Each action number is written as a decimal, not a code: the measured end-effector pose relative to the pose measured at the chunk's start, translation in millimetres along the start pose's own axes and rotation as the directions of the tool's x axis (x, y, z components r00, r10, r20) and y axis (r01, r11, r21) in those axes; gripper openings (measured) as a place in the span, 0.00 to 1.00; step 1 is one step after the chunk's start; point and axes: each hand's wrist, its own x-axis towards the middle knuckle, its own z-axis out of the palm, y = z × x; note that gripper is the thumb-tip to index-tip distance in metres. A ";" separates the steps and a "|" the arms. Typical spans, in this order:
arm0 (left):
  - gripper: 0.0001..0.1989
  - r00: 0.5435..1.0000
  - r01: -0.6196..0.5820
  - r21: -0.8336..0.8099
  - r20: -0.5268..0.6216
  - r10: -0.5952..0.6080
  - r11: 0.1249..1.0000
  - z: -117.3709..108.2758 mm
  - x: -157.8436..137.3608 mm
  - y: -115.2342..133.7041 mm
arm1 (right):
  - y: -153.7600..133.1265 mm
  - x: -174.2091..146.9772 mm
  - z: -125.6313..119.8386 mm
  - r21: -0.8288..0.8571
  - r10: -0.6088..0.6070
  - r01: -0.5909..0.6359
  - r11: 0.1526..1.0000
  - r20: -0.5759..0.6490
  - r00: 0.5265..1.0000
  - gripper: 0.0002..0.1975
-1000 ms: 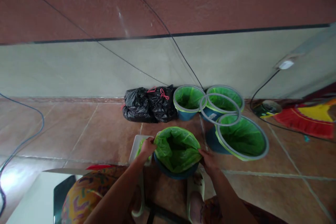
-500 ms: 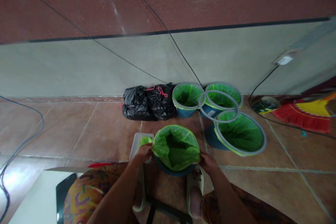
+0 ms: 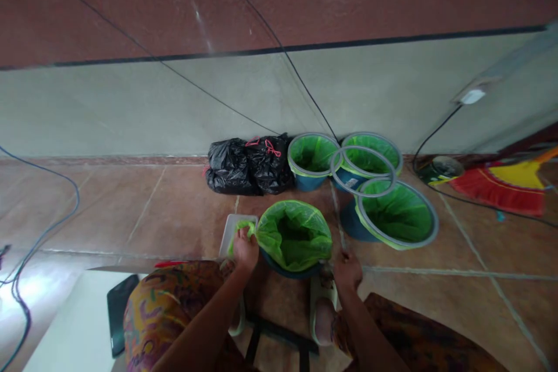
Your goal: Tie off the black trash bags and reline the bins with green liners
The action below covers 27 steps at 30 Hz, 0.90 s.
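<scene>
A blue bin [image 3: 285, 268] stands on the floor between my feet, lined with a green bin bag [image 3: 300, 244] folded over its rim. My left hand [image 3: 246, 250] is at the bin's left side, fingers closed on a loose bit of green bag plastic above a white tray [image 3: 229, 232]. To the bin's right, slightly apart from it, my right hand [image 3: 347, 270] is closed; whatever is between its fingers is hidden. A grey ring [image 3: 333, 168] lies across the rims of the lined bins behind.
Three lined bins with grey rims, including a tilted one [image 3: 429, 238], stand at the right. Black tied bags [image 3: 231, 168] lie against the wall. A red-yellow broom [image 3: 501, 189] and a tin can [image 3: 444, 168] are further right. A phone [image 3: 120, 314] rests on a white surface.
Both hands have come off the bin's sides. The left has lifted a strip of green plastic near the tray; the right has moved slightly outward and closed.
</scene>
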 end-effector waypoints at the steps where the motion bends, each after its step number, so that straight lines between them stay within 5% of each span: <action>1: 0.18 0.987 -0.160 0.070 0.027 0.159 0.985 -1.9 -8.6 4.8 | -5.5 -8.3 -1.9 -0.062 -0.058 0.059 0.996 0.015 0.998 0.16; 2: 0.18 0.937 -0.346 0.136 0.111 0.332 0.928 -2.3 -17.3 9.6 | -12.2 -17.4 -2.7 -0.128 -0.150 0.159 0.979 0.079 0.986 0.15; 4: 0.18 0.729 -0.664 0.192 0.384 0.567 0.723 0.4 -32.2 18.1 | -27.3 -36.3 -1.0 -0.222 -0.355 0.442 0.869 0.342 0.870 0.17; 6: 0.17 0.550 -0.800 0.186 0.607 0.574 0.570 5.9 -41.3 24.0 | -40.4 -52.6 3.8 -0.260 -0.411 0.649 0.715 0.594 0.692 0.21; 8: 0.17 0.493 -0.833 0.225 0.716 0.495 0.505 11.1 -44.2 26.6 | -47.9 -63.0 9.5 -0.337 -0.343 0.717 0.610 0.703 0.623 0.25; 12: 0.11 0.492 -0.827 0.274 0.775 0.397 0.491 14.5 -40.1 26.1 | -47.3 -64.4 15.8 -0.421 -0.273 0.701 0.576 0.709 0.650 0.22; 22: 0.09 0.468 -0.856 0.254 0.751 0.466 0.451 6.8 -53.6 10.3 | -29.9 -67.0 -2.9 -0.381 -0.304 0.677 0.629 0.681 0.666 0.12; 24: 0.11 0.512 -0.822 0.268 0.733 0.448 0.502 9.4 -64.5 -4.6 | -24.4 -70.5 -5.0 -0.376 -0.302 0.677 0.632 0.686 0.662 0.12; 27: 0.12 0.695 -0.595 0.265 0.644 0.319 0.759 17.8 -79.6 -26.8 | -18.1 -75.2 -3.3 -0.375 -0.312 0.678 0.632 0.678 0.665 0.12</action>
